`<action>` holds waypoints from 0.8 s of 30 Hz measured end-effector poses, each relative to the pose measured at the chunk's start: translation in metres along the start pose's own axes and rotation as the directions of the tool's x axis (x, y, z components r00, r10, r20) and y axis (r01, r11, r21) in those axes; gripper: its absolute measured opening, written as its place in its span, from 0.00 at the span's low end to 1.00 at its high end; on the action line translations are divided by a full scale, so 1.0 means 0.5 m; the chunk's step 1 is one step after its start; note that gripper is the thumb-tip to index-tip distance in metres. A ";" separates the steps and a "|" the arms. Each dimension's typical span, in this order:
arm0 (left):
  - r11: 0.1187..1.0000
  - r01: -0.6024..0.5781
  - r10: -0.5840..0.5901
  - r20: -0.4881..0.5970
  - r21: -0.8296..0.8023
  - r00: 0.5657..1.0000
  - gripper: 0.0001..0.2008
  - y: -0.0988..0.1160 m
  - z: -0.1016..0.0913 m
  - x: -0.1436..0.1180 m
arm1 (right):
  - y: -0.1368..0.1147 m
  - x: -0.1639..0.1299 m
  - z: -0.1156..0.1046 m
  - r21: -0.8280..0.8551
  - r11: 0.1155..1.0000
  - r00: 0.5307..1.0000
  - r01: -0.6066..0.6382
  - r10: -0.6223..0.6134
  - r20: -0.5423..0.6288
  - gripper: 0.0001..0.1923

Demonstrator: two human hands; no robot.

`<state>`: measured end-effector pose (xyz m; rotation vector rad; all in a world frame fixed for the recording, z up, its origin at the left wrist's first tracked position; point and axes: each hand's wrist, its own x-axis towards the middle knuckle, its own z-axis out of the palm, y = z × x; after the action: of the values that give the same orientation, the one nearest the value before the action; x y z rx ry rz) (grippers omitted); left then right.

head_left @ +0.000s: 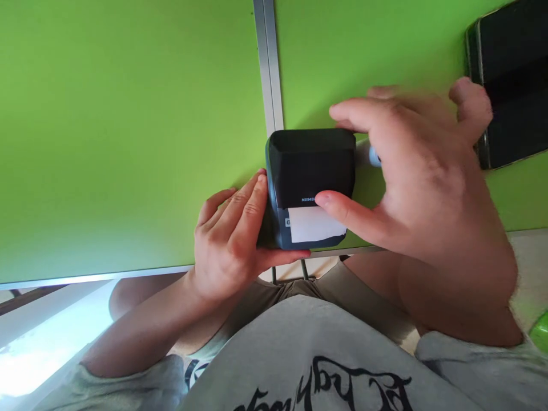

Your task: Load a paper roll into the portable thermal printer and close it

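Observation:
A small dark label printer (310, 165) stands near the front edge of a green table (128, 125), with a white label (314, 224) sticking out of its front slot. My left hand (231, 240) grips the printer's left side and lower front corner. My right hand (411, 177) is over its right side, thumb resting on the front just above the label, fingers reaching across the top right. The right hand is slightly blurred. A small pale blue-white part (373, 155) shows behind the printer, under my right fingers.
A black phone or tablet (509, 80) lies at the far right of the table. A metal seam (269, 63) divides the two green tabletops. My lap and grey shirt fill the bottom. A bright green object (540, 331) peeks in at the lower right.

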<state>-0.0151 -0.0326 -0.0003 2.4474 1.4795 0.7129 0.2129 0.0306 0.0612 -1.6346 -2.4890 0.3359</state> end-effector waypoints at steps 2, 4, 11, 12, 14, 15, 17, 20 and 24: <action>1.000 -0.011 0.011 -0.005 0.002 1.000 0.51 -0.001 0.001 0.000 | -0.002 -0.002 -0.001 0.015 1.000 1.000 -0.005 0.005 -0.005 0.32; 1.000 -0.011 0.011 -0.010 0.007 1.000 0.51 -0.001 0.002 0.001 | -0.003 -0.005 -0.001 0.019 1.000 1.000 -0.003 0.003 -0.030 0.33; 1.000 0.004 -0.004 0.010 -0.006 1.000 0.50 -0.001 0.001 0.006 | -0.008 -0.004 -0.006 0.003 1.000 1.000 -0.007 0.007 -0.003 0.35; 1.000 0.006 -0.006 0.017 -0.008 1.000 0.49 -0.002 0.000 0.006 | -0.007 -0.001 -0.009 0.003 1.000 1.000 0.003 -0.003 0.014 0.36; 1.000 0.005 -0.005 0.016 -0.008 1.000 0.48 -0.002 -0.001 0.006 | -0.002 0.003 -0.014 0.005 1.000 0.999 0.018 -0.018 0.038 0.36; 1.000 0.002 -0.002 0.011 -0.009 1.000 0.48 -0.002 -0.001 0.005 | 0.002 0.005 -0.016 0.007 1.000 0.998 0.021 -0.022 0.051 0.36; 1.000 -0.007 0.007 -0.006 -0.017 1.000 0.48 -0.002 0.000 0.004 | 0.012 0.006 -0.017 0.014 1.000 0.998 0.025 -0.026 0.064 0.36; 0.999 0.007 -0.007 -0.003 -0.033 1.000 0.48 0.000 0.002 0.003 | 0.021 0.003 -0.015 -0.008 0.998 0.998 0.054 -0.054 0.025 0.34; 0.996 0.065 -0.064 0.016 -0.057 0.998 0.48 0.002 0.005 0.006 | 0.009 0.001 -0.025 -0.075 0.997 0.997 0.007 -0.013 -0.078 0.32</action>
<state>-0.0118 -0.0305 -0.0013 2.3466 1.5046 0.7141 0.2198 0.0340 0.0718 -1.6284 -2.4785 0.1759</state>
